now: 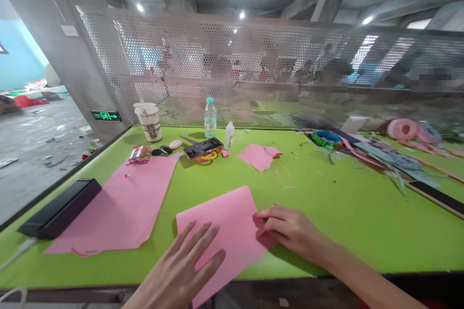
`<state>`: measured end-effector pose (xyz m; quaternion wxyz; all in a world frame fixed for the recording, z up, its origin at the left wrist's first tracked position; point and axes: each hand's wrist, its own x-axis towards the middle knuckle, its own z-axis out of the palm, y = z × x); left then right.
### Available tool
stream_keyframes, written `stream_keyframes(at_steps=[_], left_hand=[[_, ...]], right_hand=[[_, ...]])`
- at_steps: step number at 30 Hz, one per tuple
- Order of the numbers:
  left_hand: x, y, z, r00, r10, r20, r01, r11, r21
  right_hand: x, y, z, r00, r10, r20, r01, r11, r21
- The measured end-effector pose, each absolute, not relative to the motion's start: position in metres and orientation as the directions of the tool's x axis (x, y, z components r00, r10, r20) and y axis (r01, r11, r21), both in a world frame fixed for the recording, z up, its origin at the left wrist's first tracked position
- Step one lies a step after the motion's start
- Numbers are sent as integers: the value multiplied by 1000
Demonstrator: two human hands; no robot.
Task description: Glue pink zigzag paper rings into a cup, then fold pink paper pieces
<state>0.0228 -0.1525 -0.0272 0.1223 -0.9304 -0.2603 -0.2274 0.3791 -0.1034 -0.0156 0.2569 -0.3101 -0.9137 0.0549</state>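
A sheet of pink paper [232,222] lies on the green table in front of me, its near corner hanging past the table's edge. My left hand [188,256] rests flat on the sheet's left part with the fingers spread. At the sheet's right side, my right hand [290,227] pinches the edge, where the paper is folded over or curled. The fingers hide part of that fold. Farther back lie cut pieces of pink paper [256,156] and a few thin pink strips.
To the left, a black box-shaped device [60,207] with a white cable sits on a larger pink sheet [123,207]. Along the back stand a paper cup [148,123], a water bottle [210,118] and a small white bottle [229,136]. A phone [437,198] lies at the right.
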Motion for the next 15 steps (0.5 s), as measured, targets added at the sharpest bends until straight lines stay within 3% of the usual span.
stream_keyframes(at_steps=[3, 9, 15], left_hand=[[19, -160, -36, 747, 429, 509, 556, -822, -123], [11, -154, -39, 683, 373, 628, 471, -882, 12], [14, -150, -42, 498, 473, 727, 413, -866, 281]], right_hand=[[377, -117, -15, -672, 618, 407, 556, 785, -274], [371, -146, -15, -596, 719, 358, 611, 695, -379], [354, -166, -22, -449, 786, 426, 715, 602, -356]])
